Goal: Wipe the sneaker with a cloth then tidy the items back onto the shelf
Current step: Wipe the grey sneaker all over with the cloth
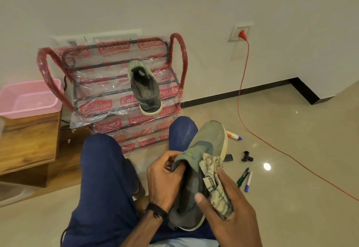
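Cloth (215, 186) sits bunched in the right hand (227, 213), fingers curled round it and the thumb pressing across onto the side of the sneaker (202, 161), so the rag is pinned against the shoe near its collar. The left hand (165, 178) pinches the opposite side of the collar, fingers tucked at the opening, steadying the shoe over the person's lap with the toe pointing away

Both grips look light, to my eye. The left hand has only the soft collar edge, and a firm wipe along the side could twist the shoe out of that pinch and drop it onto the floor (291, 198). The loose upper corner of the cloth flaps free above the right hand, so a long stroke may drag only part of the rag and leave dirt on the toe, which looks dusty

Just beyond the toe, on the tiles, lie a glue bottle (234, 135), 2 small black objects I cannot identify and 3 markers (245, 178); a falling shoe could scatter them. Further ahead stands the shelf (120, 83), wrapped in plastic, with 1 other shoe (145, 89) on it; that slick wrap could let shoes slide when set down. A red cable (244, 83) runs across the floor to the right
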Demonstrator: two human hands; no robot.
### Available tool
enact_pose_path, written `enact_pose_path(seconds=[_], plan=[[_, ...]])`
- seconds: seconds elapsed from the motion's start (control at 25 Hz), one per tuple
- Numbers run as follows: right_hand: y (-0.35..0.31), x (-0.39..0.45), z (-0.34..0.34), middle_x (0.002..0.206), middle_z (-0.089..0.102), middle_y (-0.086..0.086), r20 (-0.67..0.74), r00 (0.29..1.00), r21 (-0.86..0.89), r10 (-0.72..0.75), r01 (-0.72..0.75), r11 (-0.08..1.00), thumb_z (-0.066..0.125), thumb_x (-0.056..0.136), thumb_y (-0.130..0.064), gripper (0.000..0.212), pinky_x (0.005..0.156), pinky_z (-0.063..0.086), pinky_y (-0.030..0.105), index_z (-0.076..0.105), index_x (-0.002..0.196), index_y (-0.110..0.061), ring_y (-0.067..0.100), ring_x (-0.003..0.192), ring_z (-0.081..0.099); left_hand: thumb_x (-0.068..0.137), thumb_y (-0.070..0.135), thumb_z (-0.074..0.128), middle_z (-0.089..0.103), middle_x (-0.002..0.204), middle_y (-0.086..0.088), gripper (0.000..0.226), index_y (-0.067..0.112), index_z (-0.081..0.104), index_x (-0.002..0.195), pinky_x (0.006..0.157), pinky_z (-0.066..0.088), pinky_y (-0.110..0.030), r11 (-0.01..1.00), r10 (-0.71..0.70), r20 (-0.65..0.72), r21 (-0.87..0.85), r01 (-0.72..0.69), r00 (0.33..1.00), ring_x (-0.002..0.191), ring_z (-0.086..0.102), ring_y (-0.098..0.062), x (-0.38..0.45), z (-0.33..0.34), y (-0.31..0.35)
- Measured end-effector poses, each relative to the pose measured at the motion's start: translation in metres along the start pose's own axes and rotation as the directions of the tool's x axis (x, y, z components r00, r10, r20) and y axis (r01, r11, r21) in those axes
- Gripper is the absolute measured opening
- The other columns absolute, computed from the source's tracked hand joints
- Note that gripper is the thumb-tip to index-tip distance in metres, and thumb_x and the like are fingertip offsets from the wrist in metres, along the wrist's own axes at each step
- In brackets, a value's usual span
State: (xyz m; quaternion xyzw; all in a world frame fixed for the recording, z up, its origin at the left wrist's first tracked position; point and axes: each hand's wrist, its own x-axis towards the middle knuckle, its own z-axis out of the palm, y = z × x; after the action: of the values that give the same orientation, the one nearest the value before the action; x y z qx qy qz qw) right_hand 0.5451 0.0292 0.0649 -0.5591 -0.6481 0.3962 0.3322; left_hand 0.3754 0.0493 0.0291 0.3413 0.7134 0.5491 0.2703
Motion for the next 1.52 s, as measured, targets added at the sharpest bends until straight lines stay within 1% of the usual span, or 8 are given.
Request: enact_pose_path(seconds=[0.12,0.24,0.4,0.68,0.8,0.96,1.32,1.52], plan=[[-0.004,0.004,0.007,0.135,0.060,-0.023,0.005,0.998,-0.058,-0.069,0.069,0.996,0.086,0.063,-0.048,0.080,0.103,0.045,0.016,0.058,0.138,-0.041,-0.003,0.126,0.056,0.079,-0.005,0.076,0.076,0.081,0.019,0.045,0.039,0.075,0.086,0.070,0.060,-0.027,0.999,-0.003,-0.011,-0.033,0.002,1.000,0.077,0.073,-0.001,-0.001,-0.007,0.005],[-0.016,0.014,0.007,0.120,0.068,-0.026,0.000,0.999,-0.089,-0.044,0.044,0.995,0.089,0.069,-0.027,0.076,0.100,0.049,0.025,0.055,0.129,-0.058,-0.001,0.114,0.064,0.081,0.000,0.079,0.078,0.081,0.011,0.030,0.029,0.078,0.086,0.072,0.061,-0.033,0.990,-0.048,-0.053,-0.139,0.040,0.997,0.079,0.075,-0.009,0.003,-0.018,0.007],[-0.055,0.035,0.019,0.100,0.074,-0.025,0.001,0.999,0.004,-0.038,0.038,0.999,0.086,0.069,-0.007,0.064,0.082,0.049,0.006,0.070,0.108,-0.056,-0.006,0.095,0.069,0.081,0.007,0.082,0.078,0.082,0.008,0.016,0.021,0.080,0.088,0.072,0.060,-0.028,0.981,-0.064,-0.152,-0.191,0.034,0.986,0.080,0.075,-0.010,0.020,-0.048,0.023],[-0.166,0.131,0.095,0.080,0.071,-0.026,0.227,0.929,0.090,-0.291,0.278,0.956,0.077,0.080,-0.016,0.028,0.062,0.049,0.010,0.072,0.096,-0.038,-0.004,0.075,0.066,0.080,0.025,0.086,0.076,0.081,0.008,0.011,0.026,0.077,0.087,0.070,0.057,-0.027,0.998,0.048,-0.437,-0.020,-0.063,0.898,0.072,0.068,-0.004,0.129,-0.151,0.054],[-0.197,0.179,0.151,0.076,0.071,-0.013,0.301,0.898,0.068,-0.321,0.315,0.947,0.072,0.080,-0.027,0.011,0.064,0.058,0.034,0.071,0.091,-0.026,0.007,0.069,0.067,0.081,0.030,0.085,0.073,0.079,0.007,0.014,0.023,0.077,0.090,0.070,0.055,-0.023,0.998,0.068,-0.524,0.050,-0.049,0.849,0.071,0.066,-0.004,0.181,-0.180,0.063],[-0.212,0.225,0.209,0.079,0.072,-0.008,0.308,0.912,0.049,-0.271,0.269,0.962,0.070,0.084,-0.019,0.010,0.061,0.060,0.037,0.071,0.093,-0.023,0.011,0.070,0.068,0.086,0.029,0.081,0.069,0.083,0.005,0.020,0.014,0.078,0.099,0.061,0.044,-0.012,0.977,0.098,-0.519,0.212,0.016,0.849,0.071,0.062,-0.004,0.247,-0.190,0.055],[-0.182,0.275,0.286,0.088,0.070,0.001,0.374,0.915,-0.138,-0.148,0.213,0.967,0.065,0.083,-0.008,0.013,0.072,0.060,0.041,0.061,0.086,-0.020,0.025,0.082,0.067,0.087,0.021,0.076,0.078,0.093,-0.006,0.016,0.012,0.079,0.099,0.080,0.058,-0.037,0.934,0.046,-0.478,0.333,0.133,0.877,0.083,0.069,-0.021,0.313,-0.185,-0.020],[-0.173,0.293,0.309,0.099,0.072,0.007,0.380,0.919,-0.197,-0.105,0.191,0.962,0.066,0.082,-0.004,0.022,0.077,0.059,0.040,0.069,0.103,-0.011,0.028,0.091,0.067,0.087,0.021,0.077,0.077,0.096,-0.004,0.018,0.013,0.078,0.102,0.084,0.059,-0.037,0.931,-0.015,-0.447,0.320,0.176,0.895,0.087,0.069,-0.018,0.333,-0.186,-0.043]])
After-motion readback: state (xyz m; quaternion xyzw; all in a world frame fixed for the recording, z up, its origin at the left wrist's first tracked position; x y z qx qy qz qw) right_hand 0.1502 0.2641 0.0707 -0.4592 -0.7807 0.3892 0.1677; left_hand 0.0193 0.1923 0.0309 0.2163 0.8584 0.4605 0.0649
